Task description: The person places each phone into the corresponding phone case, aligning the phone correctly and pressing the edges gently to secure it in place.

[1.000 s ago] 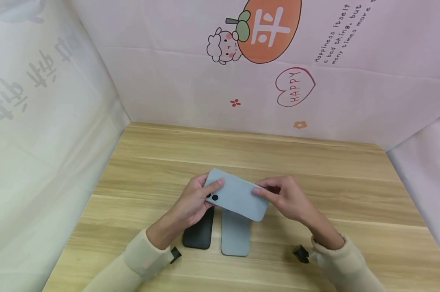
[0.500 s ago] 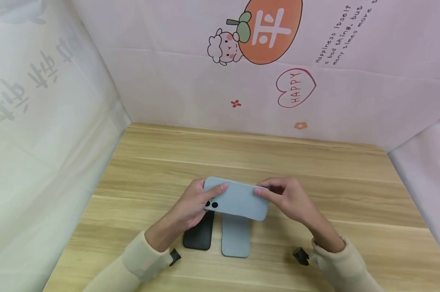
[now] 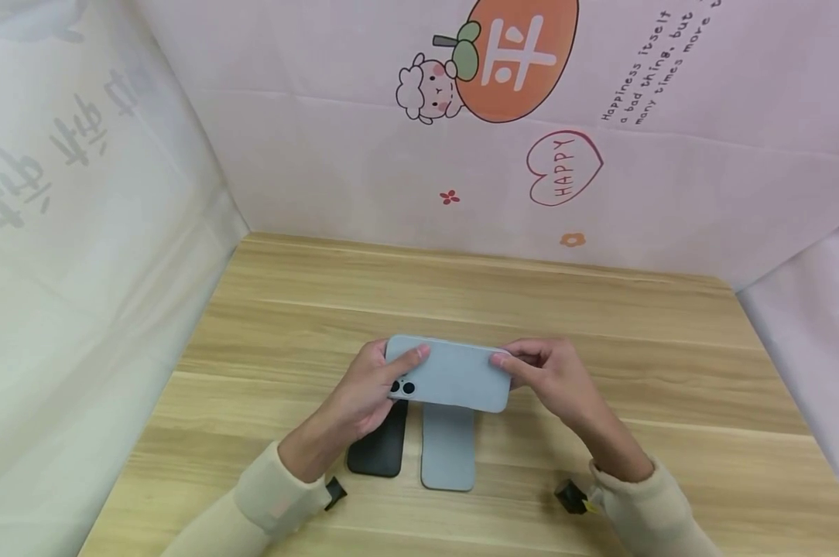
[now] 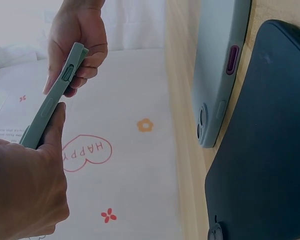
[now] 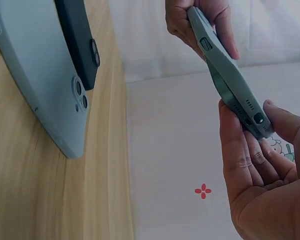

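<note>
A light blue phone case (image 3: 454, 375) is held above the table with its back and camera holes facing up. My left hand (image 3: 374, 383) grips the camera end, thumb across the back. My right hand (image 3: 548, 375) pinches the opposite end near its far corner. Seen edge-on in the right wrist view, the case (image 5: 230, 75) shows port and speaker holes, and a darker layer stands slightly apart from its rim; whether that is a phone partly inside, I cannot tell. Below lie another light blue phone or case (image 3: 449, 452) and a black one (image 3: 379, 445), side by side.
The wooden table (image 3: 308, 294) is bounded by a white printed cloth (image 3: 364, 170) at the back and plain-looking cloth at the sides. Small black blocks sit at both wrists, the left block (image 3: 334, 493) close to the black item and the right block (image 3: 570, 495) further off.
The phone case has turned from a slant to nearly level, its camera end swinging slightly nearer. My right hand has shifted a little right along its end. The two items on the table stay put.
</note>
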A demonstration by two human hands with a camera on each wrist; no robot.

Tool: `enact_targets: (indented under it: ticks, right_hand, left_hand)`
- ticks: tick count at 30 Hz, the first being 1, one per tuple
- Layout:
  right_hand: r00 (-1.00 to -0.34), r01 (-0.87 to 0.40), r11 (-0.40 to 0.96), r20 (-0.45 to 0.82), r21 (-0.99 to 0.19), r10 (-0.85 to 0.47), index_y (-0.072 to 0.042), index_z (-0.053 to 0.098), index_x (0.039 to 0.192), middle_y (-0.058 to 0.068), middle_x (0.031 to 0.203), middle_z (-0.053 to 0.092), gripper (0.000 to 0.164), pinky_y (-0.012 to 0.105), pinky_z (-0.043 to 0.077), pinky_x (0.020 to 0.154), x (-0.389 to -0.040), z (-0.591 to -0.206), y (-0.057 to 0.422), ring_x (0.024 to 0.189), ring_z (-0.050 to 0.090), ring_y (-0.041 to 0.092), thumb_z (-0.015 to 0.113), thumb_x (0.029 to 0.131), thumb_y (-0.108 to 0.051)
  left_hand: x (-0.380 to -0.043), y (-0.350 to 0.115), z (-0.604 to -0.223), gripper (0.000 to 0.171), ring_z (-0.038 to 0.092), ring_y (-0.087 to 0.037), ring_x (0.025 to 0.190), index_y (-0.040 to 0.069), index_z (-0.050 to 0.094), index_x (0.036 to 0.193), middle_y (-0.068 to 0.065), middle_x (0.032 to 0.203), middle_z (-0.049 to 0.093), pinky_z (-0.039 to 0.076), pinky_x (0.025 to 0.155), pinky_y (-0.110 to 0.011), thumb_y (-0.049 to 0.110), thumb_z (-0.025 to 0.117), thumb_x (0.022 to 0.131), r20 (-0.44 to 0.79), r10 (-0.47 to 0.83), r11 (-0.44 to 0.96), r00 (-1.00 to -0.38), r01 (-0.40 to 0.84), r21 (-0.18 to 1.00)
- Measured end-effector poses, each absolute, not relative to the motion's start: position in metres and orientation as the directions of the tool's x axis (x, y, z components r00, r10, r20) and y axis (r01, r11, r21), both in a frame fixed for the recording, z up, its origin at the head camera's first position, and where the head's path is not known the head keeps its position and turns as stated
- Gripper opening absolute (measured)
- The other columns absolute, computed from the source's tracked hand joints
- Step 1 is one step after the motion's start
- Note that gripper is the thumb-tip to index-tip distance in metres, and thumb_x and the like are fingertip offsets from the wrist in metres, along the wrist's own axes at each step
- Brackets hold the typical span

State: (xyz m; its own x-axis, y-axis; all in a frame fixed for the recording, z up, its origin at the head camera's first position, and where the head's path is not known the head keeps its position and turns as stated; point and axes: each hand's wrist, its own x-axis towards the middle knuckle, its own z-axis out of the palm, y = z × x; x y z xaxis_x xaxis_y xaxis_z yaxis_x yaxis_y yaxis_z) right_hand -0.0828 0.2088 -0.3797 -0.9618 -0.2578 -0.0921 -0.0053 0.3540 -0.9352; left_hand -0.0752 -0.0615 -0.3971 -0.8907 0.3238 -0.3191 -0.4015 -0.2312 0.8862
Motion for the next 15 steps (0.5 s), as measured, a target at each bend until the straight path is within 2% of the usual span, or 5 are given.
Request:
enact_targets:
  ticks: [9, 15]
  right_hand:
    - [-0.963, -0.048, 0.318, -0.041, -0.947, -0.267, 0.01, 0.077, 0.099, 0.02, 0.1, 0.077, 0.019, 0.032, 0.064, 0.069, -0.0839, -0.3834, 0.2083, 0.076, 0.074, 0.017, 0.073, 0.101, -0.009]
    - [-0.964, -0.031, 0.301, -0.051, -0.953, -0.262, 0.01, 0.076, 0.1, 0.016, 0.099, 0.078, 0.021, 0.032, 0.064, 0.069, -0.0842, -0.3835, 0.2078, 0.076, 0.074, 0.017, 0.074, 0.1, -0.01]
  left_hand:
    - [-0.075, -0.059, -0.3968, 0.032, 0.066, -0.017, 0.112, -0.004, 0.059, 0.134, -0.013, 0.127, 0.069, 0.057, 0.099, -0.035, 0.015, 0.062, 0.109, -0.321, 0.321, -0.254, -0.891, -0.408, 0.877]
    - [-0.0746, -0.0586, -0.3963, 0.033, 0.065, -0.017, 0.113, -0.003, 0.058, 0.136, -0.013, 0.129, 0.068, 0.057, 0.1, -0.035, 0.015, 0.062, 0.109, -0.326, 0.318, -0.259, -0.89, -0.412, 0.874]
